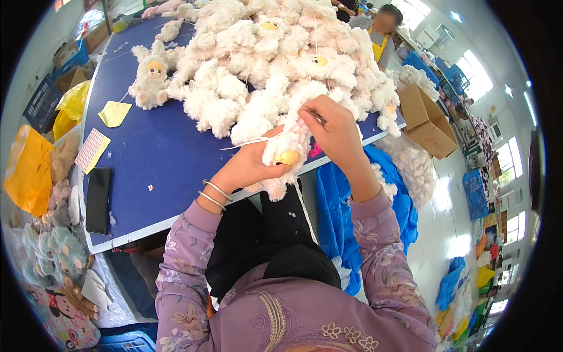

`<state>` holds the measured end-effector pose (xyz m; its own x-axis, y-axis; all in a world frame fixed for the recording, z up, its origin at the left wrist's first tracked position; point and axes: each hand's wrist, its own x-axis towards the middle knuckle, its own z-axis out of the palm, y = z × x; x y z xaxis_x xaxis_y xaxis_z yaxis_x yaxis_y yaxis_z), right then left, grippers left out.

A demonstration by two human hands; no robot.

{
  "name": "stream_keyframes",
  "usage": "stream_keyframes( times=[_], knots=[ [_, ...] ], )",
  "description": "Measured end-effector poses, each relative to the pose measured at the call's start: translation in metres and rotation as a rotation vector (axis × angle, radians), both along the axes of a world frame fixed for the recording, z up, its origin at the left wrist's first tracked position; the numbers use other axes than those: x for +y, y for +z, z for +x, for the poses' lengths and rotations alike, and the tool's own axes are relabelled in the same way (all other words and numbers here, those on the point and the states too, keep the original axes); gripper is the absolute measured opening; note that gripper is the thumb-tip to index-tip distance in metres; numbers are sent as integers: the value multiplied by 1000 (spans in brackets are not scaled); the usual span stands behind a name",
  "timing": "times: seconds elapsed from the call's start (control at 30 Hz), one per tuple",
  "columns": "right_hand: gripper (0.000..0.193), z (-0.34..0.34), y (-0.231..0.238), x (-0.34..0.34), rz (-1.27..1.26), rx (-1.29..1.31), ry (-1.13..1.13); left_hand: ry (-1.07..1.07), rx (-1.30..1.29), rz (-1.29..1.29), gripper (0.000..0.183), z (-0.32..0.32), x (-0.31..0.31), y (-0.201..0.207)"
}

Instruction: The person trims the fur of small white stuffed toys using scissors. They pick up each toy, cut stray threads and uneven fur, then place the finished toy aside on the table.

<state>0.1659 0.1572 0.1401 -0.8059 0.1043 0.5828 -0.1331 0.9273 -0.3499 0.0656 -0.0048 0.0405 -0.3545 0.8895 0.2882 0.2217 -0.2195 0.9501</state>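
At the table's near edge, my left hand [249, 165] grips a cream-white plush toy [294, 141] around its body and head. The toy's yellow face patch points down toward me, and its feet hang past the edge. Fingers bent in a pinch, my right hand [333, 126] is at the upper end of the toy's fur. A thin dark thing shows by its fingertips, too small to name. A white strand [246, 143] sticks out to the left beside my left hand. Just beyond lies a large heap of similar plush toys [234, 64].
One plush toy [151, 79] sits apart on the blue table [152, 152]. Yellow paper [114, 114], a sticker sheet [92, 150] and a black phone [98, 200] lie at left. A cardboard box [427, 123] and blue plastic sheeting [340, 199] are right. A person [381, 35] is across the heap.
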Motion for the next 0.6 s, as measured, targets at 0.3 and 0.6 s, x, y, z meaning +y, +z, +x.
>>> stream_keyframes(
  times=[0.3,0.6],
  knots=[
    [16,6,8,0,-524,-275,6,-11,-63,-71,82,2,-1,2],
    [28,18,27,3,-1016,-125,11,-51,-121,9,52,-1,0,-6]
  ],
)
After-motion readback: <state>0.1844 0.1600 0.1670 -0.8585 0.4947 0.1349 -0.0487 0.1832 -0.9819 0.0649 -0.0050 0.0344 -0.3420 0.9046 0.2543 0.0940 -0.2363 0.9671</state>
